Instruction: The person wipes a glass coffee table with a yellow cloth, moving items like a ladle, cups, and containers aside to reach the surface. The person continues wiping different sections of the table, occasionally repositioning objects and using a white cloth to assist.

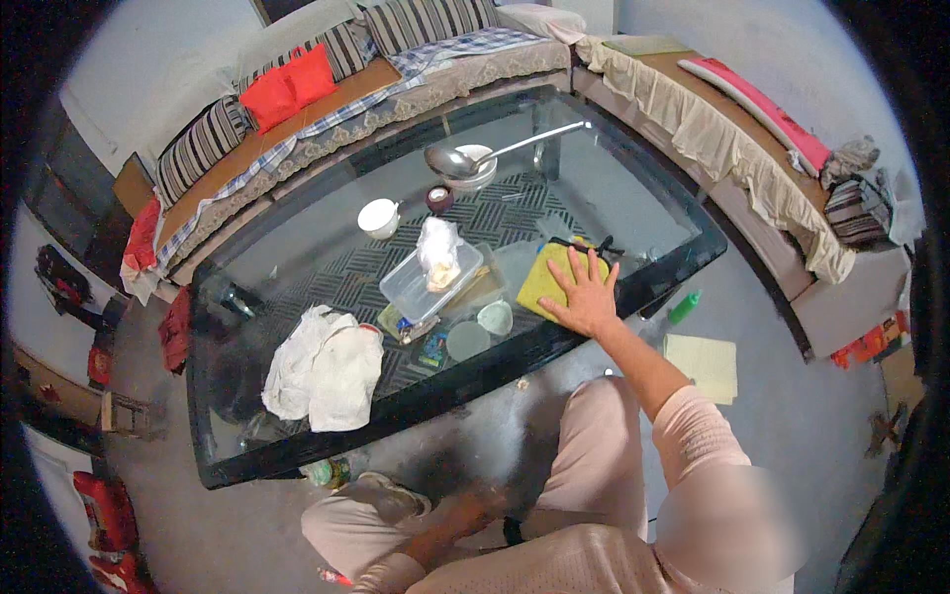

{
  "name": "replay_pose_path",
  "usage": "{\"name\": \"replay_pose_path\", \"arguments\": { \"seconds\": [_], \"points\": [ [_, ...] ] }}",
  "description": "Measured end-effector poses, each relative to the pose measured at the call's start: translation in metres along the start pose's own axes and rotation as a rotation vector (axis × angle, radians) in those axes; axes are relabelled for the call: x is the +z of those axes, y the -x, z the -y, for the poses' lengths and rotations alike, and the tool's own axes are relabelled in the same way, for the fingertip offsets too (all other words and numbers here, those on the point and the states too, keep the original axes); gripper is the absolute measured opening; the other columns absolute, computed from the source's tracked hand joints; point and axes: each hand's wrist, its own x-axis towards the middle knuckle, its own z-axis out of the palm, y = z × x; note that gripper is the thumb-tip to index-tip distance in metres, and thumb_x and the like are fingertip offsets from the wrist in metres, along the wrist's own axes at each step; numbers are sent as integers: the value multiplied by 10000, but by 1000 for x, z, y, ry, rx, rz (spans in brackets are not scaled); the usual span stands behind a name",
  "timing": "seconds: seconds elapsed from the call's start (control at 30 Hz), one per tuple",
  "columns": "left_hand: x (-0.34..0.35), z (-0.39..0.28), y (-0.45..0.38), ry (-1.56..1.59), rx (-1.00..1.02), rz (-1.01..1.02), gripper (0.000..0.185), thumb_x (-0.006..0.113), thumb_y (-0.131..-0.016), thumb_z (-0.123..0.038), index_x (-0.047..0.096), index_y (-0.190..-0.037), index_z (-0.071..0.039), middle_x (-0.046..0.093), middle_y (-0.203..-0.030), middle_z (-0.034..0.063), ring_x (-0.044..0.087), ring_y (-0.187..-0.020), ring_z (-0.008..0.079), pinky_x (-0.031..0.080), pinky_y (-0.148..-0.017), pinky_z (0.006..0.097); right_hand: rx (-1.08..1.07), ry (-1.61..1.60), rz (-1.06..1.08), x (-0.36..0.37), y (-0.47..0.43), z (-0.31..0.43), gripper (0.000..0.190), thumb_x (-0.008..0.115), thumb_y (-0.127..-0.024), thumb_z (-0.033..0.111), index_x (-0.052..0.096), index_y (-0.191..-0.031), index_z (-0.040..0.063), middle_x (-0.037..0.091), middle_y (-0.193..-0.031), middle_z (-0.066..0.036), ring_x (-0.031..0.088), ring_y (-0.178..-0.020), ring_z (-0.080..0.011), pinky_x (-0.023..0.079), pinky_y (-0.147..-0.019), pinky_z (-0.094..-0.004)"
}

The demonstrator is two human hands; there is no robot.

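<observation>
My right hand (585, 297) lies palm down, fingers spread, on a folded yellow cloth (536, 286) near the front edge of a glass-topped coffee table (460, 401). Just beyond the cloth is a dark object with thin black parts (605, 247). My left hand (479, 508) is low between my legs, dim and blurred, so its fingers cannot be made out. Left of the yellow cloth, a clear plastic container (408, 289) holds a crumpled white plastic bag (438, 241). Crumpled white cloths (341, 379) lie at the table's front left.
Farther back are a white cup (378, 219), a small dark red round container (439, 199) and a white bowl (482, 182) with a long-handled metal ladle (449, 160) across it. Sofas (505, 63) border the table behind and right. A green bottle (684, 306) is on the floor.
</observation>
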Motion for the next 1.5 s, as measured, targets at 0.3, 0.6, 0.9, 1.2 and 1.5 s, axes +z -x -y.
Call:
{"name": "replay_pose_path", "arguments": {
  "seconds": [0.3, 0.6, 0.9, 1.2, 1.5],
  "points": [
    [1, 19, -8, 11, -6, 30, 419, 560, -925, -301, 513, -1334, -227, 637, -1171, 149, 640, -990, 360, 472, -848, 550, 105, 19, -2, -1, -20, -32, 796, 367, -873, 731, 311, -1511, 258, 170, -1603, -97, 127, -1467, -380, 31, -1093, -706],
    [-17, 56, -8, 95, -148, -59, 419, 566, -921, -301, 519, -1326, -207, 638, -1167, 146, 639, -991, 356, 469, -848, 549, 219, -2, -23, -5, -12, -49, 766, 408, -891, 672, 317, -1509, 228, 196, -1592, -117, 160, -1455, -396, 73, -1088, -708],
    [-40, 141, -28, 132, -327, -122, 421, 573, -917, -301, 525, -1318, -186, 639, -1164, 143, 638, -992, 353, 467, -848, 547, 199, 48, 43, -6, -10, -54, 778, 438, -888, 644, 287, -1517, 211, 160, -1595, -145, 149, -1452, -409, 104, -1097, -682],
    [-71, 248, -44, 113, -499, -96, 423, 580, -913, -301, 531, -1310, -165, 640, -1160, 140, 637, -993, 349, 464, -848, 545, 141, 48, 136, -20, -10, -61, 825, 477, -862, 625, 295, -1509, 146, 154, -1576, -222, 142, -1433, -461, 102, -1098, -656],
    [-44, 224, -31, 149, -470, 62, 426, 587, -909, -302, 537, -1302, -145, 642, -1156, 136, 636, -993, 345, 462, -848, 544, 69, 6, 150, -19, -40, -101, 828, 463, -869, 619, 302, -1502, 111, 133, -1581, -227, 122, -1443, -449, 69, -1129, -606]
  ]
}}
